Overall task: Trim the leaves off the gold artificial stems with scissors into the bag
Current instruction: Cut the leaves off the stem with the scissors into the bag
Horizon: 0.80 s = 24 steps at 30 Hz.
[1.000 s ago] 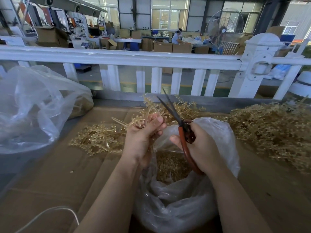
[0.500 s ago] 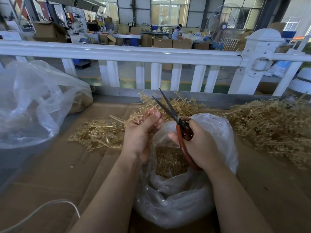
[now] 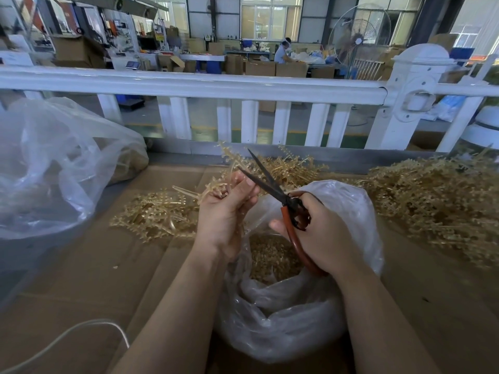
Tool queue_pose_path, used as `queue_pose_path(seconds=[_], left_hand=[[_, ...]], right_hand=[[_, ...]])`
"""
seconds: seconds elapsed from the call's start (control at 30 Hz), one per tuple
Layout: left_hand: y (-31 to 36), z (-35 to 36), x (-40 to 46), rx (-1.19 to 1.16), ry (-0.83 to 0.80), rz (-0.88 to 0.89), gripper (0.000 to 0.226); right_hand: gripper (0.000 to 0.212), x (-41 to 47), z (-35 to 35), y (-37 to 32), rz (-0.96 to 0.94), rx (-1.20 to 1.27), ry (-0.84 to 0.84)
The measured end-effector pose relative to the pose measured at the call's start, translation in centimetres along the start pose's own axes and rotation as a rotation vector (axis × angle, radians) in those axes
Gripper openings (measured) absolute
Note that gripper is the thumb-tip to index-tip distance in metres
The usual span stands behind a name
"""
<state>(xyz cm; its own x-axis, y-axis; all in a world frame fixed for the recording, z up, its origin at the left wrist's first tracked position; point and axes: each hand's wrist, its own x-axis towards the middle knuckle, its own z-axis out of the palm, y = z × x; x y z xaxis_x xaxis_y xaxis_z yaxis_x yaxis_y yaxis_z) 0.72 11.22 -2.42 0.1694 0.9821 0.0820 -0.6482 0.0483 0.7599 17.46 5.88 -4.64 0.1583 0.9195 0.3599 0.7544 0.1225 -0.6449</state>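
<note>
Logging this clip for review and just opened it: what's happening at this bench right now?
A person is trimming gold artificial stems over an open clear plastic bag. The left hand grips a stem above the bag; the right hand holds red-handled scissors with the blades parted beside that stem. Gold cut pieces already lie in the bag. More stems sit in a pile on the left and a bigger pile on the right, on cardboard.

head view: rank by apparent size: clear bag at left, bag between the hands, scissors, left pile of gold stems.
1. clear bag at left, largest, partly cut off by the frame
2. bag between the hands; nearer the camera, so its true size against 1 is unsure
3. left pile of gold stems
4. scissors, smallest
</note>
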Motion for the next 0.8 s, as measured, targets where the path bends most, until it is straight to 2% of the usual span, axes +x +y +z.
queue_pose_path(seconds=[0.2,0.47,0.8], left_hand=[[-0.10,-0.05,-0.08,0.000,-0.035,0.012,0.005],[-0.09,0.39,-0.52,0.079,-0.046,0.028,0.010],[-0.32,0.86,-0.77,0.010,-0.022,-0.007,0.014]], right_hand=[[0.055,0.04,-0.05,0.01,-0.030,-0.043,-0.005],[0.071,-0.06,-0.24,-0.49,-0.030,-0.072,0.040],[0.075,-0.17,-0.19,-0.57,-0.037,-0.080,0.088]])
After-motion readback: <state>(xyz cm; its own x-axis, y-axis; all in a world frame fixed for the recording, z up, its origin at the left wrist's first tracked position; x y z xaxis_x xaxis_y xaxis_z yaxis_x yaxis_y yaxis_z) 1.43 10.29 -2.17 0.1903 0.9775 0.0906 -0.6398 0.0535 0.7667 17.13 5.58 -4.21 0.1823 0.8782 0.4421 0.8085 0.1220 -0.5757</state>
